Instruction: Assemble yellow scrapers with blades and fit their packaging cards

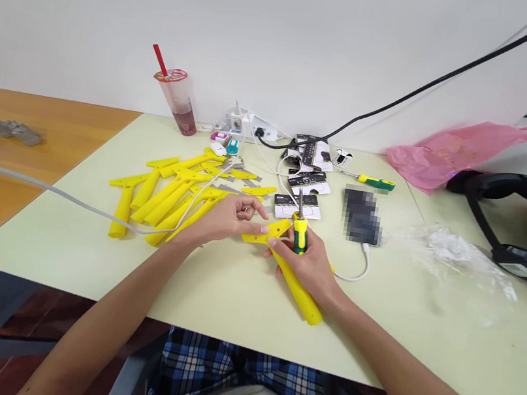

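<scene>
My right hand is closed around a yellow plastic scraper, its handle slanting down to the right. The same hand also holds a screwdriver with a yellow and green handle, its shaft pointing up and away. My left hand is at the left end of the scraper's head. Its thumb tip touches the head, while the index finger stretches out above, apart from the thumb; nothing shows between them. Behind my left wrist lies a pile of yellow scraper parts, partly covered by that hand.
A drink cup with a red straw stands by the wall near a power strip. Small black-and-white boxes, another screwdriver and a phone on a cable lie beyond my right hand. Clear plastic and a headset are farther right.
</scene>
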{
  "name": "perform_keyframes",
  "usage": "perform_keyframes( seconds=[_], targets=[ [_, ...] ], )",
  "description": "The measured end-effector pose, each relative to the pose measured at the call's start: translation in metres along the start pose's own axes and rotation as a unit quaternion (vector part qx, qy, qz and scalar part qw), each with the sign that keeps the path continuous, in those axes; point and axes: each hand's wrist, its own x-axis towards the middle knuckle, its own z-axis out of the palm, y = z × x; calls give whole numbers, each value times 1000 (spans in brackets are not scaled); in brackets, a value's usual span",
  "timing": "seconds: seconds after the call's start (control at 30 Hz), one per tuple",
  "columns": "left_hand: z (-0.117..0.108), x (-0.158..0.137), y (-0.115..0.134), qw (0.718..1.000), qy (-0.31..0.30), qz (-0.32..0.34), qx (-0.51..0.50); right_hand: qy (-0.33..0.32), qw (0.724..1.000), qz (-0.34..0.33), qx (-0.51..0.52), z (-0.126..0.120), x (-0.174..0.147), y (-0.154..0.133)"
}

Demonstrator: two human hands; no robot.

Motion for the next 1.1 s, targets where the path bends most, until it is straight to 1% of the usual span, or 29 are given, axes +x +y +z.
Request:
perform_keyframes(
  seconds=[0.07,0.17,0.23,0.27,0.33,0.4,0.5,0.6,0.7,0.77,0.87,0.93,1.0,1.1],
  targets=[
    [-1,0,1,1000,18,14,9,2,1000,-5,9,0,0,1],
    [-8,3,-4,994,88,37,53,19,999,-22,24,-1,1,1],
    [-14,6,-14,983,129,50,119,38,998,-42,40,-2,1,1],
    [-17,8,-20,976,135,54,164,47,996,-53,51,-3,0,1],
    [-22,12,-31,957,122,55,257,65,993,-69,74,-4,0,0],
    [-24,14,-40,940,106,60,318,78,990,-75,90,-4,-1,-2],
    [-22,15,-42,929,99,70,350,83,989,-73,94,-4,-1,-4],
    [-18,13,-37,931,96,63,347,72,991,-71,88,-4,0,-3],
    [-15,12,-30,943,105,54,312,68,993,-66,76,-3,0,-1],
    [-15,12,-25,958,133,43,251,69,993,-60,69,-4,1,0],
    [-16,10,-18,978,190,31,81,71,993,-63,64,-4,2,1],
    [-17,10,-14,977,207,35,-39,74,993,-65,61,-5,2,1],
    [-16,9,-12,971,200,41,-122,77,993,-66,55,-5,2,0],
    [-7,8,-11,972,155,36,-173,82,993,-68,53,-4,2,0]
  ],
)
